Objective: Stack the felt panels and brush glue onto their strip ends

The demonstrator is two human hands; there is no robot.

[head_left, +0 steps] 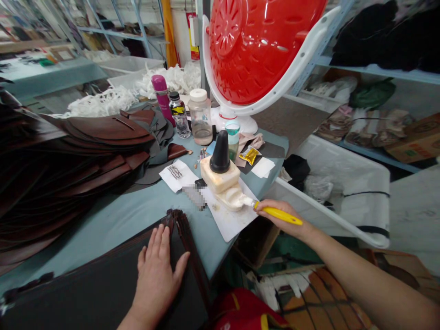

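My left hand (156, 279) lies flat with its fingers apart on a dark leather panel (92, 298) at the near edge of the table, holding nothing. My right hand (278, 220) grips a yellow-handled spreading tool (283, 215), whose glue-coated metal tip rests in a mound of white glue (232, 199). The glue sits on a stained white sheet (233, 224). Just behind it stands a cream block-shaped container (220, 179) topped by a black cone (220, 153). A pixelated patch hides a small object (194, 196) beside the sheet.
Stacked brown leather pieces (103, 130) cover the table's left side. A jar (200, 117), water bottle (179, 114) and magenta flask (162, 97) stand behind the container, before a red fan (261, 50). A white crate (330, 183) lies right of the table.
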